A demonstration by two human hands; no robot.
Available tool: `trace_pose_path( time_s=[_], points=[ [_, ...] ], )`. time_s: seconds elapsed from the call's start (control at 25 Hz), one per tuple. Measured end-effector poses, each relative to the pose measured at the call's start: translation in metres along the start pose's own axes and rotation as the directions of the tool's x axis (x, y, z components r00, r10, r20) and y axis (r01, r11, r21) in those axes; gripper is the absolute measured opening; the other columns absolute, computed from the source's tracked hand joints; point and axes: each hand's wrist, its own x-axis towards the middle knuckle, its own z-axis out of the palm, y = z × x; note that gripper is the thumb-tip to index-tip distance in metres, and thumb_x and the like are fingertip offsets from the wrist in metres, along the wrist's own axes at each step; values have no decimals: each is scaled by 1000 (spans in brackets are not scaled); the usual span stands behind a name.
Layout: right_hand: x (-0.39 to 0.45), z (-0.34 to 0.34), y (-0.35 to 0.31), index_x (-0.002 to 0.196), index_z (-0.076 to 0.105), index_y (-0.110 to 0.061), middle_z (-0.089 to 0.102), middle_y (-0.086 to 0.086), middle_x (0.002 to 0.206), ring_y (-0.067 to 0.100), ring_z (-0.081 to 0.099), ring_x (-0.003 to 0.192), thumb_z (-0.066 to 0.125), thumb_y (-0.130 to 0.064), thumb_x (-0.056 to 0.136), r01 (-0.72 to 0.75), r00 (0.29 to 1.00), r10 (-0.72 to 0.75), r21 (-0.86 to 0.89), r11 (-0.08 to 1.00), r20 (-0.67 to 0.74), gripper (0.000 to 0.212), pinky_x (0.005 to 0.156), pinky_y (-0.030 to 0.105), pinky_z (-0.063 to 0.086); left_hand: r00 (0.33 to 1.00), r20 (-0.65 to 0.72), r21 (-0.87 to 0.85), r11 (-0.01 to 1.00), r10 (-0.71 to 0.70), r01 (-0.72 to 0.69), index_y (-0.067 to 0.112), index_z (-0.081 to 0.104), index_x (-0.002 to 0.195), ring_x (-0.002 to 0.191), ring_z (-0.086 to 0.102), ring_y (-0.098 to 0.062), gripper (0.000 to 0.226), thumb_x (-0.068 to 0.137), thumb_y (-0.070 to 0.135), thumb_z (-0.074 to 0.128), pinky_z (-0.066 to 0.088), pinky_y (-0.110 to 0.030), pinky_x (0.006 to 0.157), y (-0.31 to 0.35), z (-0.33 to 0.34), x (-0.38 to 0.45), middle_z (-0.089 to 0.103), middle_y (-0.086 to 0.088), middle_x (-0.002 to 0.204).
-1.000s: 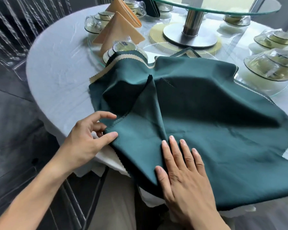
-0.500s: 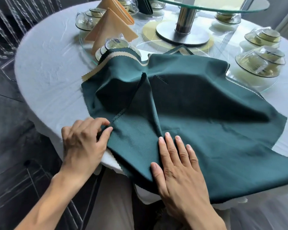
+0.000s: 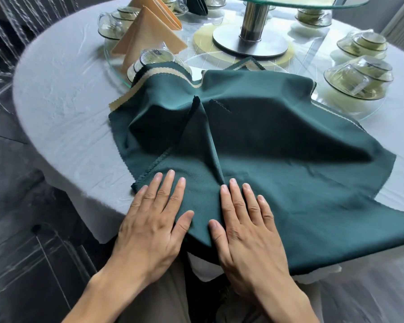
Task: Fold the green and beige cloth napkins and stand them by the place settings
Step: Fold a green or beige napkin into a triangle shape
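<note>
Containers: stacks of glass cups and bowls wrapped in clear film stand round the table. One stack (image 3: 159,59) sits at the far left corner of the green napkin (image 3: 278,145), its near side hidden under the cloth. Two more stacks (image 3: 359,78) sit at right on a glass plate (image 3: 369,108). What the cups hold cannot be told through the film.

Green napkin lies spread on the white tablecloth (image 3: 63,94), at the near edge of the table; its near hem hangs over the edge. A beige napkin edge (image 3: 166,72) shows from under its far side. The left flap is folded over toward the middle; its crease (image 3: 210,141) runs from the near edge away toward the far side, tilted slightly left, ending in a raised peak.

Two folded beige napkins (image 3: 147,36) stand upright far left, beside cup stacks.

Change from 0.5 s ago: left hand (image 3: 154,220) was curled at the flap's left corner, pinching it. It now lies flat, fingers straight and a little spread, pressing the flap down. Right hand (image 3: 243,227) stays flat on the cloth, fingers straight, fingertips at the near end of the crease. Thumbs near, not touching.
</note>
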Motion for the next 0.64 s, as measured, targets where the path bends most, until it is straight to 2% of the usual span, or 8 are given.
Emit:
trace_pose_path(
  time_s=[0.12,0.2,0.28,0.36,0.48,0.56,0.64],
  points=[
    [0,1,0,149,38,-10,34,8,156,27,29,145,23,-46,99,-6,1000,6,0,1000,-9,64,112,45,19,997,-76,12,1000,-1,2,6,44,146,145,33,-27,58,100,38,32,16,-42,118,12,-6,2,38,-13,155],
    [0,2,0,148,40,-8,35,9,155,28,31,144,25,-44,98,-12,1000,12,12,1000,-15,63,111,46,20,976,-181,-82,987,120,-136,0,54,137,139,44,-27,49,94,18,43,26,-42,116,34,-5,1,48,-16,147],
    [0,4,2,147,40,-5,35,12,155,31,32,143,29,-39,95,28,1000,-27,5,1000,-14,62,110,46,21,948,-194,-245,923,251,-295,0,52,139,140,43,-23,52,90,10,40,34,-39,114,57,-1,-3,46,-14,150],
    [-2,2,8,145,43,-5,38,12,153,30,35,142,31,-35,94,74,997,-74,26,997,-32,61,109,44,21,947,-157,-328,890,279,-317,1,41,147,145,34,-18,55,95,16,36,33,-36,115,64,4,-5,36,-11,156],
    [-12,-8,44,145,45,-14,41,4,152,23,35,142,32,-39,96,79,996,-74,95,992,-52,56,112,38,19,939,-88,-175,923,331,-342,3,38,149,147,31,-20,65,98,43,40,27,-38,117,60,9,-9,32,-9,158],
    [-26,-18,90,149,37,-26,31,-4,158,16,24,146,30,-44,97,69,997,-72,140,988,15,56,117,33,13,930,-22,-45,929,368,-368,4,36,150,148,27,-23,85,89,62,45,23,-42,117,59,12,-11,30,-10,159],
    [-42,-34,143,150,28,-38,18,-15,160,8,11,149,30,-42,93,49,983,-89,234,971,162,57,119,30,6,924,25,3,924,381,-382,4,35,151,147,29,-26,93,76,59,49,22,-44,117,61,14,-12,29,-11,159]
  ],
)
